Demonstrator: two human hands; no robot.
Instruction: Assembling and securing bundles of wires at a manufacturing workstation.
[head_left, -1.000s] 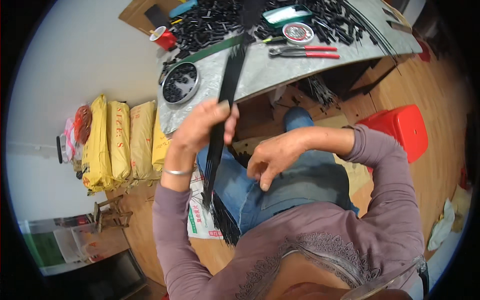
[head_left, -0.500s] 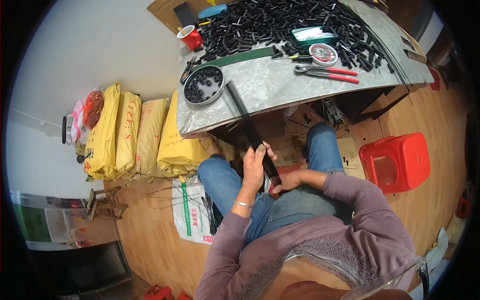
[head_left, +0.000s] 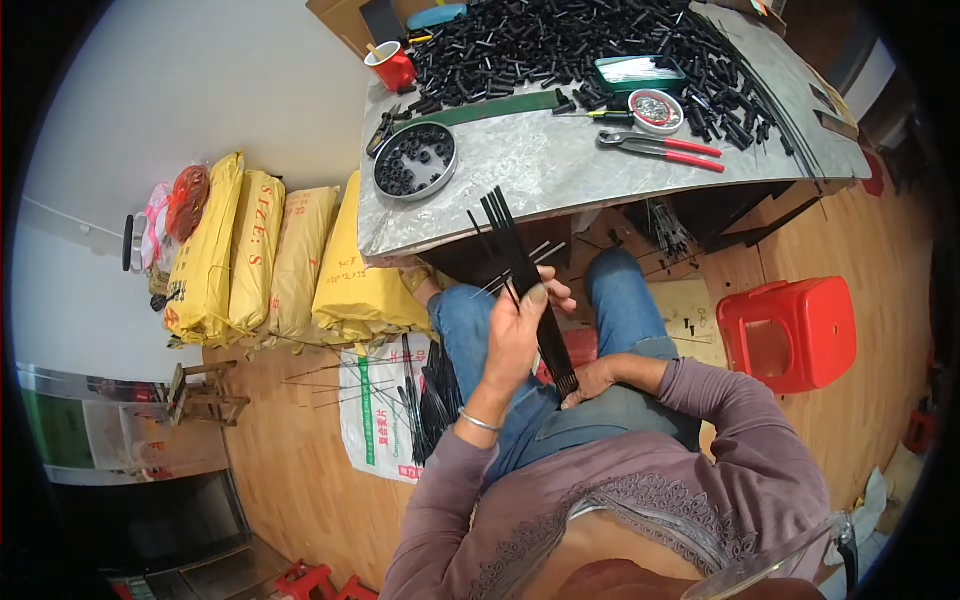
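Note:
A bundle of thin, straight black rods (head_left: pixel 522 270) slants up from my lap toward the table's front edge. My left hand (head_left: pixel 515 325) is closed round its middle, thumb on top. Near that grip a few rods stand apart from the rest, and some cross it at an angle. At the bundle's lower end my right hand (head_left: pixel 592 380) has its fingers closed on the rods; part of the fingers is hidden. The rods' top ends are uneven and stop just short of a round metal tin (head_left: pixel 455 165) holding small black rings.
A big heap of short black tubes (head_left: pixel 560 45) covers the back of the grey table (head_left: pixel 520 150). Red-handled pincers (head_left: pixel 665 150), a small white bowl (head_left: pixel 655 112) and a red cup (head_left: pixel 392 68) lie nearer. A red stool (head_left: pixel 835 330) stands right; yellow sacks (head_left: pixel 262 255) lean left.
The bundle's upper end has drawn back from over the tabletop toward me and fanned slightly. A few rods now stick out crosswise at my left hand. Both hands keep their hold.

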